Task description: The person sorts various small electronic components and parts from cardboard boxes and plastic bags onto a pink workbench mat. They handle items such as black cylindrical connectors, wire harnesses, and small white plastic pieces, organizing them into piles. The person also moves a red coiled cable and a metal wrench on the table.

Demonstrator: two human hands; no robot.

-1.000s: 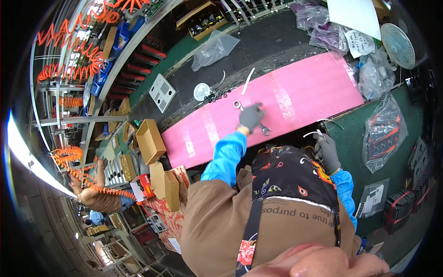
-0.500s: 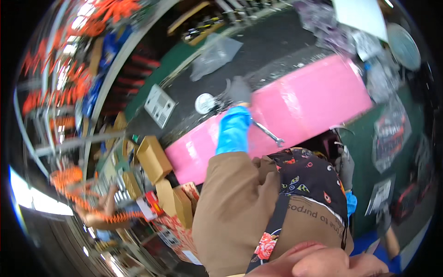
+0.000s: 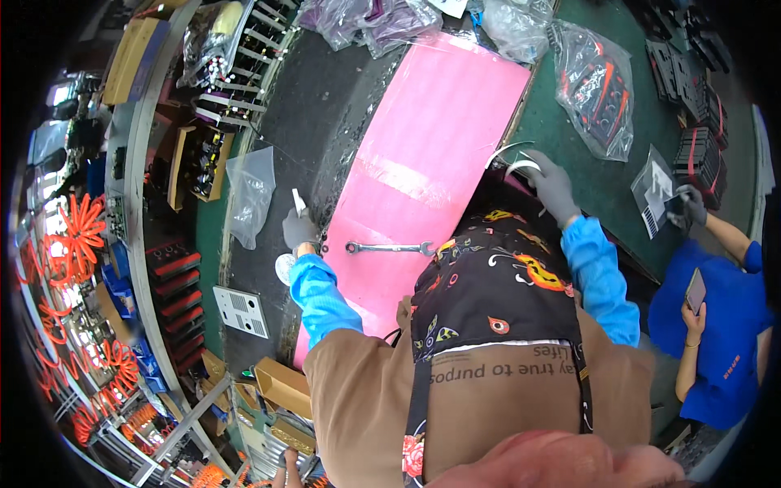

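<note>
My left hand [image 3: 299,229], in a grey glove, is closed on a small white strip [image 3: 298,201] that sticks out past the fingers. It is at the left edge of a pink wrapped board [image 3: 407,179]. A white round lid-like piece [image 3: 285,267] lies just below that hand, with small dark rings [image 3: 324,248] beside it. Gloved in grey, my right hand [image 3: 555,189] pinches a curved white strip [image 3: 521,166] at the board's right edge; its far end is hard to make out. A combination wrench [image 3: 389,248] rests across the pink board between my hands.
At right, a person in blue [image 3: 716,342] holds a phone [image 3: 695,291]; their gloved hand touches a labelled bag [image 3: 653,195]. A bag of red-and-black parts [image 3: 598,93] lies on the green bench. A perforated plate [image 3: 241,311] and clear bag [image 3: 250,195] lie left.
My view has turned, so the pink board now stands more upright. My left hand has moved off the board's middle to its left edge; the wrench shows fully. My right hand has come into fuller view.
</note>
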